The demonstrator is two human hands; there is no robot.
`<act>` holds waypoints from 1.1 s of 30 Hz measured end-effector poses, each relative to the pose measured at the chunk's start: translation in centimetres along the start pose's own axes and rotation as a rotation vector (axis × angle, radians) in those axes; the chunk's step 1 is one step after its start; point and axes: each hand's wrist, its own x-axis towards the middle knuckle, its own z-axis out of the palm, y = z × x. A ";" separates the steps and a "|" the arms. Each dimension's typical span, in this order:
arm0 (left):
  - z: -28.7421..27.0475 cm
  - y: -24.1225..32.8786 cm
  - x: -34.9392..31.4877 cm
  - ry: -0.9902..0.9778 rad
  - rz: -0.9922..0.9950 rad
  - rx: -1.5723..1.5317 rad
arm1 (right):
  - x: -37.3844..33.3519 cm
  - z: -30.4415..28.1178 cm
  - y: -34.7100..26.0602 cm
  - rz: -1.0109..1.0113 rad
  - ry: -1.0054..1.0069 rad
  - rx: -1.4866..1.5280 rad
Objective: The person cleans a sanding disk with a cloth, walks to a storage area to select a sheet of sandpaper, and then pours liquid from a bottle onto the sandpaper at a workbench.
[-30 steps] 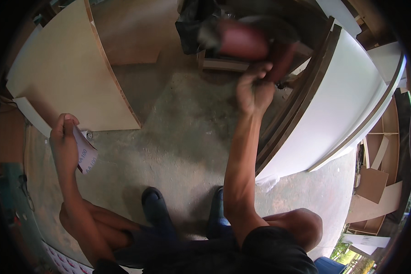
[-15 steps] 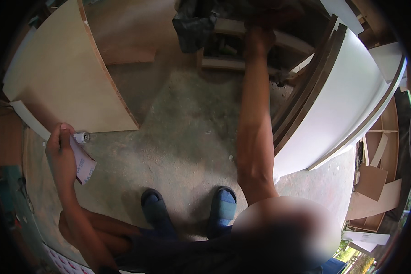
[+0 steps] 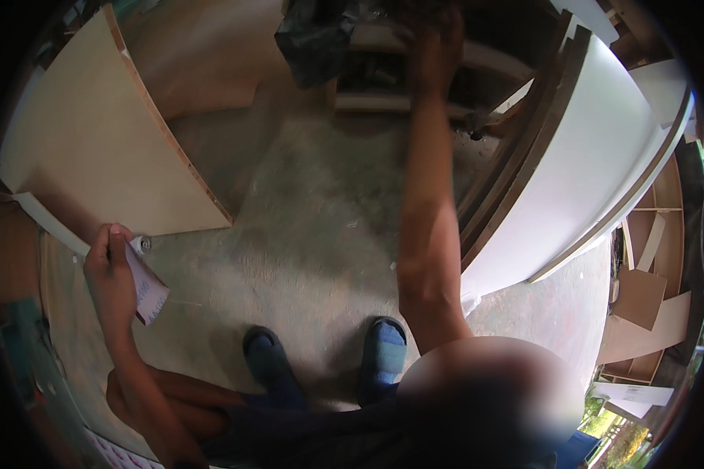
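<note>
My left hand [image 3: 108,270] is closed on a folded piece of sandpaper [image 3: 151,294], its pale printed back showing. The sheet hangs below the fingers, beside the lower edge of a large pale wooden panel [image 3: 109,148]. My right arm stretches far forward. The right hand [image 3: 434,51] is over a wooden frame with open compartments [image 3: 375,102], in deep shade at the top of the view. A black plastic bag [image 3: 314,47] hangs just left of it. The right fingers are dark and smeared, so what they touch or hold is hidden.
White-faced boards with brown edges [image 3: 555,164] lean on the right. Behind them stand a wooden shelf unit [image 3: 665,191] and board offcuts [image 3: 640,298]. A small can [image 3: 142,244] lies by the panel's foot. My sandalled feet [image 3: 383,352] are on the dusty concrete floor [image 3: 313,258].
My right hand has shifted slightly forward and to the left over the wooden frame, and its fingers look less bunched. The left hand still holds the sandpaper. The whole view has tilted a little.
</note>
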 end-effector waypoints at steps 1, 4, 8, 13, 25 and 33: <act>1.1 0.7 -0.1 -0.006 0.010 0.004 | -0.9 -4.6 1.9 -0.065 0.077 -0.367; 2.5 2.1 -0.9 -0.037 0.057 -0.042 | -0.7 -18.0 5.0 0.026 0.389 -0.529; 0.3 1.2 -1.5 -0.075 0.059 -0.030 | -3.8 -22.8 9.0 0.293 0.718 -1.083; 1.9 0.8 -1.3 -0.153 0.089 -0.031 | -4.8 -21.7 10.4 0.616 0.874 -1.072; 2.3 5.6 -2.8 -0.280 -0.042 -0.069 | -4.3 -24.5 9.9 0.619 0.803 -1.418; 3.4 6.2 -2.2 -0.296 -0.030 -0.085 | -4.2 -26.0 9.3 0.679 0.749 -1.342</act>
